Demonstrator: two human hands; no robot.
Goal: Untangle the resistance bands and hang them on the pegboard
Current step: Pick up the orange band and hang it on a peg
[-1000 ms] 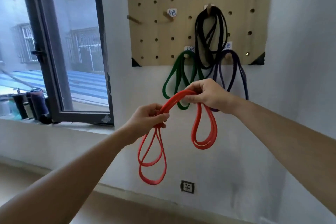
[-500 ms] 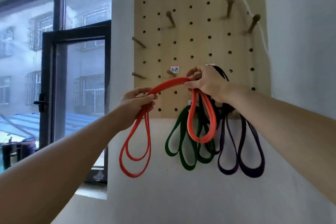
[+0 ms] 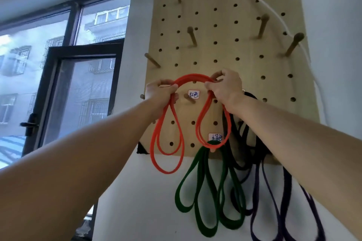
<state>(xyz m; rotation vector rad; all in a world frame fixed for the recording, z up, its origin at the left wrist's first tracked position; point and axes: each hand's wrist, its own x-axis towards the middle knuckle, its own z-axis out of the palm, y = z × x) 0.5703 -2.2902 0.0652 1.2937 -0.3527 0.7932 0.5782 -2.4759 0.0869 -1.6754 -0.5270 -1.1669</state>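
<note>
Head view: a red band held up against the pegboard by both hands.
The left hand and right hand each have their fingers curled round the red band, which arches between them just above a wooden peg and a small white label; a bunch of loops hangs below each hand. Lower on the board a green band, a black band and a purple band hang down over the wall. A white cord runs down the board's right side. A window is on the left.
</note>
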